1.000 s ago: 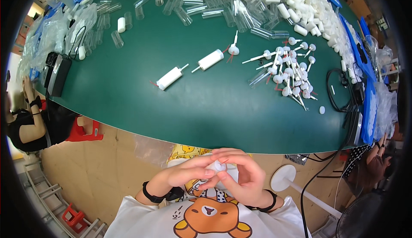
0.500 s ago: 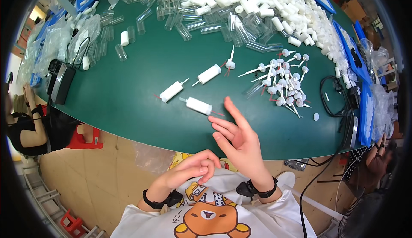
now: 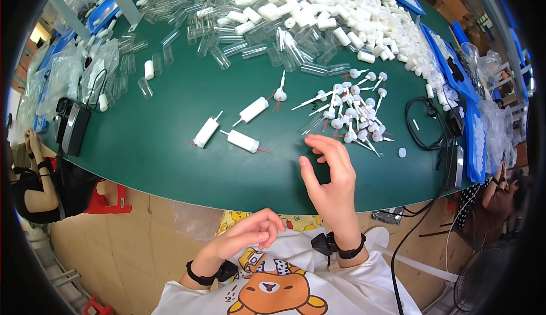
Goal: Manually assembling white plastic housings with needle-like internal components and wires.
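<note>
My right hand hovers above the green table near its front edge, thumb and fingers apart, holding nothing. It is just below a cluster of white stemmed pieces with round pale discs and thin red wires. My left hand hangs before the table edge above my lap, its fingers loosely bent and nothing seen in them. To the left of my right hand lie three white cylinders with thin stems and red wires: one nearest, one at left and one farther back. A single stemmed piece lies beyond them.
Clear tubes and plain white cylinders are heaped along the back. Blue trays, a coiled black cable and a dark box are at right. Another dark box stands left. Other people sit at both sides.
My right hand has moved right, away from the nearest white cylinder toward the stemmed pieces, its fingers more bent. My left hand stays nearly in place. The whole view has shifted slightly.
</note>
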`<action>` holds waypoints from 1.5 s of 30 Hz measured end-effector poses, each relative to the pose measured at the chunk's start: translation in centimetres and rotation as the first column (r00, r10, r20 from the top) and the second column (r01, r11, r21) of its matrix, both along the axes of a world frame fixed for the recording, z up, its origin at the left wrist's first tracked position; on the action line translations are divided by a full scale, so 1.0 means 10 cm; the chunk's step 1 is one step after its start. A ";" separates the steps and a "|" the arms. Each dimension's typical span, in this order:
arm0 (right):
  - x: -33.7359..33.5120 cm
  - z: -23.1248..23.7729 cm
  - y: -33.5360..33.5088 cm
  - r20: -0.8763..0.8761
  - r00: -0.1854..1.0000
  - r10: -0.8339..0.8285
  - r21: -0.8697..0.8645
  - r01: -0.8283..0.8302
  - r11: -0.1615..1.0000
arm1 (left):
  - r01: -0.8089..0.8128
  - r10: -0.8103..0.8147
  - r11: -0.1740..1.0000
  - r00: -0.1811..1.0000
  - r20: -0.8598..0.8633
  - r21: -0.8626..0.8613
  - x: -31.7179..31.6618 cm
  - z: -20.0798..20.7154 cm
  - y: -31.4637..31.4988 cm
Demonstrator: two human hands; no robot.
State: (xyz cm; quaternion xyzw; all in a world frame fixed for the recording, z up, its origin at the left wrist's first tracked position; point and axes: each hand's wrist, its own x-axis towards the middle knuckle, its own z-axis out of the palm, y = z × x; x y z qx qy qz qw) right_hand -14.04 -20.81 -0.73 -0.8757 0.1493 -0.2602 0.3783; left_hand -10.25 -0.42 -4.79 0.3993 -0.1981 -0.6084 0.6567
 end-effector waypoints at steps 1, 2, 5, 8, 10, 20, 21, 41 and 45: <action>-0.03 0.01 -0.01 -0.001 1.000 -0.029 0.035 0.029 0.999 | 0.007 -0.007 1.000 1.000 0.003 -0.004 -0.01 0.00 0.00; -0.06 0.02 -0.02 -0.001 0.999 -0.053 0.071 0.053 0.996 | 0.010 -0.010 1.000 1.000 -0.003 -0.004 -0.01 0.01 0.00; -0.13 0.04 -0.18 0.004 0.975 -0.223 -0.134 0.222 0.966 | 0.018 -0.018 1.000 1.000 -0.019 -0.016 -0.02 0.04 -0.01; -0.19 0.00 -0.31 -0.036 0.954 -0.297 -0.190 0.285 0.940 | 0.026 -0.027 0.998 0.999 -0.025 -0.050 -0.03 0.05 -0.06; -0.22 -0.03 -0.35 -0.056 0.954 -0.295 -0.172 0.281 0.944 | 0.033 -0.034 0.997 0.999 -0.024 -0.073 -0.02 0.07 -0.10; -0.33 -0.15 -0.42 -0.050 0.959 -0.278 -0.179 0.265 0.947 | 0.040 -0.041 0.996 0.999 -0.009 -0.078 -0.09 0.00 -0.20; -0.34 -0.15 -0.42 -0.041 0.959 -0.282 -0.169 0.271 0.948 | 0.041 -0.041 0.997 0.999 -0.007 -0.071 -0.11 0.00 -0.21; -0.53 -0.16 -0.21 -0.038 0.975 -0.219 -0.216 0.206 0.954 | 0.139 -0.211 0.955 0.939 0.273 0.261 0.27 -0.25 0.83; -0.52 -0.25 0.01 0.053 0.998 0.020 -0.258 -0.006 0.966 | -0.782 0.570 0.522 0.617 0.543 0.341 0.43 -0.72 2.06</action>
